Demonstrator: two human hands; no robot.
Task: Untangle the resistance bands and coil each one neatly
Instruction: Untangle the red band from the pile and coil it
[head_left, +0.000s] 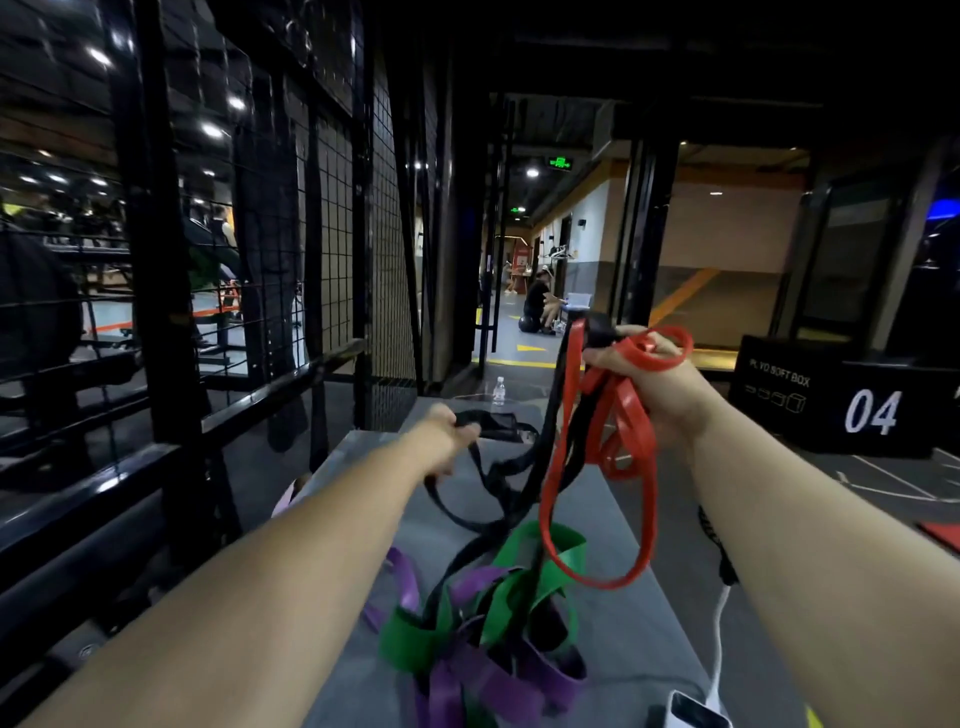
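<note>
The red band (631, 426) is hanging in several loops from the right hand (660, 389), which is raised above the table (639, 639) with its fingers curled round the loops and a black strand. The left hand (447, 441) is reaching forward and gripping the black band (454, 514), drawing it away from the red.

The step looks like separating red from black. The next move calls for slipping the long red loop clear of the green band (410, 639) it is dangling over.

Four colours are showing: one red, black, green and a purple band (447, 691). The last two are lying knotted together on the near table. Whether the black is one band or two, I cannot tell.
</note>
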